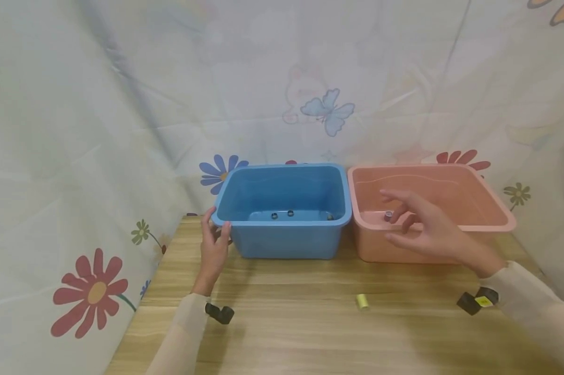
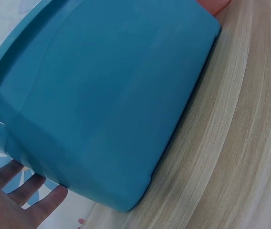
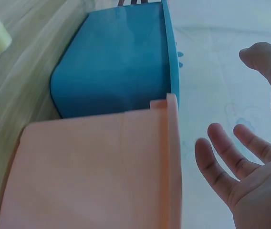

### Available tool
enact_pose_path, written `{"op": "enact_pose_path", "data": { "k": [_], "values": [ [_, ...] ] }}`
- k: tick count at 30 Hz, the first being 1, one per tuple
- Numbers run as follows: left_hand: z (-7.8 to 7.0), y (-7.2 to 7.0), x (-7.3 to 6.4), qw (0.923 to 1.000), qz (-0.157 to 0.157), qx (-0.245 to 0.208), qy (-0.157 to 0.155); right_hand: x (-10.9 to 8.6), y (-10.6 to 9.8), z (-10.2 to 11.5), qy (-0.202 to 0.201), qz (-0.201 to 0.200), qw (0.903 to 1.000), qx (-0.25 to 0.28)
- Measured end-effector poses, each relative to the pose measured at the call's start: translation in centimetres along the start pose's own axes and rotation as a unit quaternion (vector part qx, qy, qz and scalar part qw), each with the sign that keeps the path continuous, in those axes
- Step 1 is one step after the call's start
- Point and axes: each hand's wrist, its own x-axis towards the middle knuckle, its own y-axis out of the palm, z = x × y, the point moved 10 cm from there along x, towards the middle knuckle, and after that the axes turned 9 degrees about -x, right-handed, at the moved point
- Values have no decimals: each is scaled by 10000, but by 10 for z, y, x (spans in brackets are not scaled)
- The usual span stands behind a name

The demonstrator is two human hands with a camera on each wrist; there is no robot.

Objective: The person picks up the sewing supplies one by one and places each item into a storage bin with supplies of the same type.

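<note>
My left hand point(image 1: 213, 252) holds the near left corner of a blue plastic tub point(image 1: 286, 240), thumb by the front rim and fingers along the end wall. Three small dark round pieces point(image 1: 274, 215) lie on the tub's floor; their kind is too small to tell. Over a pink plastic tub point(image 1: 380, 247), my right hand point(image 1: 425, 224) hovers with spread, slightly bent fingers and nothing between them. Inside the pink tub, just by those fingertips, shows a small greyish cylinder point(image 1: 388, 215). A small pale yellow cylinder point(image 1: 362, 302) is on the table in front of the tubs.
Both tubs stand side by side, almost touching, at the back of a wood-grain table point(image 1: 291, 333). Behind and around them hangs a pale curtain point(image 1: 263, 78) printed with flowers and butterflies. Each wrist wears a small black camera point(image 1: 220, 313).
</note>
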Motion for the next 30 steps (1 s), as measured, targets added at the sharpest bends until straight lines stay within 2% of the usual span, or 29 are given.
{"op": "enact_pose_path", "data": {
  "k": [7, 11, 18, 25, 30],
  "values": [
    [-2, 0, 0, 10000, -19, 33, -24, -11, 17, 6, 250, 308, 9978, 537],
    [-3, 1, 0, 10000, 4, 62, -50, -18, 30, 8, 228, 491, 9950, 844],
    [-3, 1, 0, 9999, 58, -3, -135, -34, 56, 4, 399, 757, 9935, 748],
    [-36, 8, -10, 9997, 122, 12, -222, -45, 81, 3, 305, 1004, 9907, 867],
    [-36, 8, -11, 9997, 122, -11, -232, -55, 97, 2, 327, 1214, 9885, 836]
  ]
}}
